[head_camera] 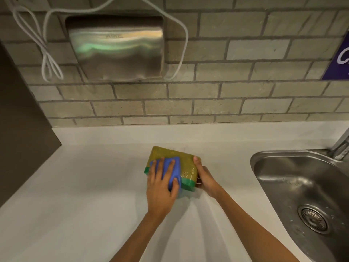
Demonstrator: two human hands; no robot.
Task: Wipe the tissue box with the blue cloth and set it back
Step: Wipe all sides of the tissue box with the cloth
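The tissue box (181,157) is gold-patterned with a green band along its near edge and lies flat on the white counter (90,186). My left hand (160,184) presses the folded blue cloth (174,172) flat onto the box's top, fingers spread over it. At the box's right end, my right hand (204,178) grips the side, its thumb resting on the upper right corner. The cloth covers the box's left half, and part of it is hidden under my palm.
A steel sink (294,178) with a drain (313,218) lies to the right, its tap (341,144) at the far right edge. On the brick wall hang a steel hand dryer (117,48) and a looped white cable (47,59). A dark panel (20,120) stands on the left.
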